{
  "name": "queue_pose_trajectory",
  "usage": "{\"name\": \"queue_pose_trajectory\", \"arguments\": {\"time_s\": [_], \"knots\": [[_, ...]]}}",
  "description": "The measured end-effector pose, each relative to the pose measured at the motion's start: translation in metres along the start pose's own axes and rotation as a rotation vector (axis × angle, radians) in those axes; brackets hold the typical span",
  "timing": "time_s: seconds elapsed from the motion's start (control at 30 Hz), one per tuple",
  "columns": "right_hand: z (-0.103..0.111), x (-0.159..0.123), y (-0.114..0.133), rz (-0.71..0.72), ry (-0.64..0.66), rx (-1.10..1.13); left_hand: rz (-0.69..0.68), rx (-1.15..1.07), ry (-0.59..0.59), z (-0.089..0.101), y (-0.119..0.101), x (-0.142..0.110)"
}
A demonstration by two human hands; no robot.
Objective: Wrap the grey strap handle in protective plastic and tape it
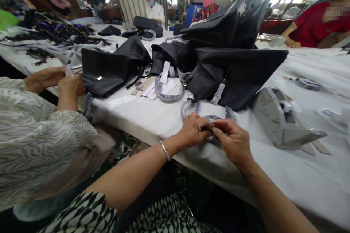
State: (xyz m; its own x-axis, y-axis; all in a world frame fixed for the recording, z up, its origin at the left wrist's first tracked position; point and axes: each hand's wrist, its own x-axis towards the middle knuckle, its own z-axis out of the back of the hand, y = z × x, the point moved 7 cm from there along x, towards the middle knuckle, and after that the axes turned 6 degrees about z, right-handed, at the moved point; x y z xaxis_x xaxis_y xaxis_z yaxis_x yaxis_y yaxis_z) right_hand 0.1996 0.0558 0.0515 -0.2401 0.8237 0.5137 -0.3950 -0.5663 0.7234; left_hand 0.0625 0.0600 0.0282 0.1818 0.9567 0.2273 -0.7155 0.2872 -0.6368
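Grey plastic-wrapped bag handle (210,119) held between the left grip (193,130) and the right grip (232,142), both clenched on it at the fingertips, just over the white cloth-covered counter (273,178), with a metal bangle (164,150) on the left wrist. Black leather handbag (235,80) lies tilted just ahead of the grips, a grey angular fixture (279,120) sits right of the right grip, and a co-worker's hands (69,83) pinch a small pale strip well left of the left grip
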Motion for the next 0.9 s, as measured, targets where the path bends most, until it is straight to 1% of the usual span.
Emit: {"name": "queue_pose_trajectory", "arguments": {"time_s": [0.07,0.13,0.23,0.37,0.5,0.57,0.7,0.8,0.9], "knots": [[0.001,-0.006,-0.001,0.048,-0.008,-0.040,-0.049,0.051,-0.030,-0.001,-0.001,-0.003],[0.001,-0.010,-0.002,0.095,0.011,-0.081,-0.123,0.115,-0.048,-0.001,-0.005,-0.005],[0.001,-0.014,-0.006,0.126,0.039,-0.074,-0.217,0.185,-0.039,0.002,-0.011,-0.005],[0.001,-0.017,-0.003,0.204,0.043,-0.075,-0.334,0.215,0.066,0.001,-0.012,-0.001],[-0.001,-0.020,0.005,0.292,0.078,-0.116,-0.495,0.144,0.182,0.001,-0.014,-0.002],[-0.002,-0.021,0.007,0.312,0.098,-0.133,-0.500,0.083,0.240,0.002,-0.013,-0.001],[-0.003,-0.021,0.007,0.307,0.112,-0.157,-0.420,-0.077,0.338,0.005,-0.007,0.003],[-0.002,-0.022,0.006,0.310,0.113,-0.117,-0.403,-0.160,0.342,0.005,-0.003,0.006],[-0.002,-0.024,0.005,0.321,0.141,-0.088,-0.404,-0.163,0.333,0.001,-0.002,0.006]]}}
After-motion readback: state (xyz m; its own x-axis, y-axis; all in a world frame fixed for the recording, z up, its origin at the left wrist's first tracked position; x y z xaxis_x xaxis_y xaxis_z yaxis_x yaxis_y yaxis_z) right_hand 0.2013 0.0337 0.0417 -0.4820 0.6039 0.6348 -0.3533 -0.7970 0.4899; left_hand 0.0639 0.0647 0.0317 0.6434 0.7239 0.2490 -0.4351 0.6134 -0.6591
